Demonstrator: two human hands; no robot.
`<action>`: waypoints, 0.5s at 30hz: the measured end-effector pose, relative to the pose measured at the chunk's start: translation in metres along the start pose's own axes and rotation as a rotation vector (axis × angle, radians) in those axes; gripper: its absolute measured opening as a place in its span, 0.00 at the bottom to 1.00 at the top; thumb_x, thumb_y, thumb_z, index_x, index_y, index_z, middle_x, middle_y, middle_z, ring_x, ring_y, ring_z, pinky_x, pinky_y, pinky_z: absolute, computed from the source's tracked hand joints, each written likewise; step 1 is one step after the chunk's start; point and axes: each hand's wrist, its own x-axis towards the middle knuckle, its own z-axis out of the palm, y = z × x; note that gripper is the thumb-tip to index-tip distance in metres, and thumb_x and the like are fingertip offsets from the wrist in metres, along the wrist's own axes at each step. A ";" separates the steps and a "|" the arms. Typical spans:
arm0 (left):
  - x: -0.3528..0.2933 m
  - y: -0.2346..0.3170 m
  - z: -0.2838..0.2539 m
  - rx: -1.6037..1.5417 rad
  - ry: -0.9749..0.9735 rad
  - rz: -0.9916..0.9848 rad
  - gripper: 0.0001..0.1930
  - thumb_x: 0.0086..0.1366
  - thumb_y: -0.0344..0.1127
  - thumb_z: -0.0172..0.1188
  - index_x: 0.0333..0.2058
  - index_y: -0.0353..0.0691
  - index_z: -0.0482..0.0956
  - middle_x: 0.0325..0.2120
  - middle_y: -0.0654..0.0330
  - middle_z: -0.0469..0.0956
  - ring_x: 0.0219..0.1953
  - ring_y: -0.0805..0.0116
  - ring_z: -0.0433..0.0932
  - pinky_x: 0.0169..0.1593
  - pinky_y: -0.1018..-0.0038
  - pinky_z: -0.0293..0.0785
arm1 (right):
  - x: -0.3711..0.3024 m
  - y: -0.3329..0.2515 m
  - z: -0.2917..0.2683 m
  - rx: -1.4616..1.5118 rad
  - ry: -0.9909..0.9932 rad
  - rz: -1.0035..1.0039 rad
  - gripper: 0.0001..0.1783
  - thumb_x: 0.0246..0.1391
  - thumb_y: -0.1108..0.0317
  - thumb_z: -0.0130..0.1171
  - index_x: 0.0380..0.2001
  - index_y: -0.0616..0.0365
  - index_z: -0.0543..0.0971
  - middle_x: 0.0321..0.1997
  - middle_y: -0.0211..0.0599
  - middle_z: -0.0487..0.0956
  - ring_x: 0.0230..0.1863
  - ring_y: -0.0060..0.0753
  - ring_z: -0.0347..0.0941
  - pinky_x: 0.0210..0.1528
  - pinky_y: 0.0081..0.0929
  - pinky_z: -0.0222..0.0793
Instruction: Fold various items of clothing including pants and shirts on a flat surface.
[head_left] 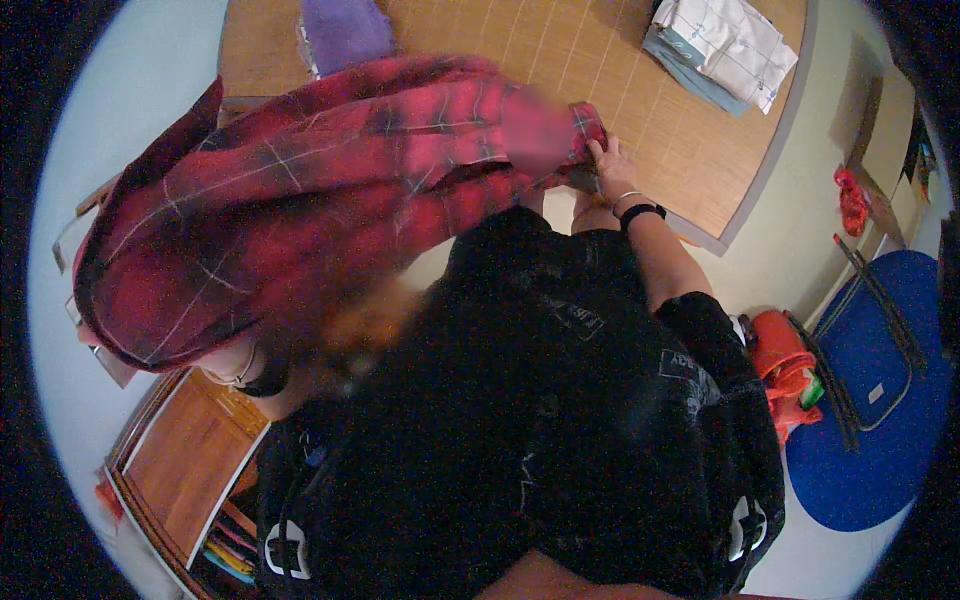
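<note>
A red and black plaid shirt with thin pale lines stretches from the table's near edge out to the left. At its right end, my right hand pinches a narrow gathered part of the cloth, over the near right part of the wooden table. On the far left, the wide end of the shirt is lifted off the table and drapes over my left hand. That hand holds the cloth from beneath, its fingers mostly hidden. Part of the shirt near my right hand is blurred.
A purple folded cloth lies at the table's far side. White and grey-blue folded cloths are stacked at the far right. A blue folding chair and an orange-red container stand on the right. A wooden-topped piece of furniture is at lower left.
</note>
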 end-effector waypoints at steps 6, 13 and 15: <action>-0.005 -0.013 -0.003 0.015 0.001 -0.011 0.32 0.64 0.57 0.31 0.55 0.38 0.59 0.52 0.53 0.65 0.53 0.56 0.65 0.57 0.57 0.59 | 0.022 0.012 0.005 0.012 -0.002 0.009 0.23 0.48 0.67 0.51 0.51 0.53 0.65 0.53 0.49 0.62 0.56 0.54 0.60 0.50 0.43 0.65; -0.007 -0.006 -0.008 0.045 0.006 -0.014 0.31 0.64 0.56 0.30 0.56 0.38 0.59 0.52 0.53 0.64 0.52 0.57 0.65 0.57 0.58 0.60 | 0.037 0.018 0.039 0.564 0.118 -0.059 0.17 0.47 0.68 0.50 0.44 0.52 0.69 0.49 0.50 0.67 0.47 0.52 0.66 0.47 0.39 0.64; -0.007 -0.010 -0.007 0.043 -0.002 -0.017 0.31 0.64 0.56 0.30 0.56 0.38 0.59 0.52 0.53 0.64 0.52 0.57 0.65 0.57 0.58 0.60 | 0.031 0.015 0.049 0.481 0.131 0.028 0.20 0.51 0.60 0.49 0.47 0.54 0.69 0.51 0.50 0.68 0.53 0.48 0.64 0.52 0.39 0.61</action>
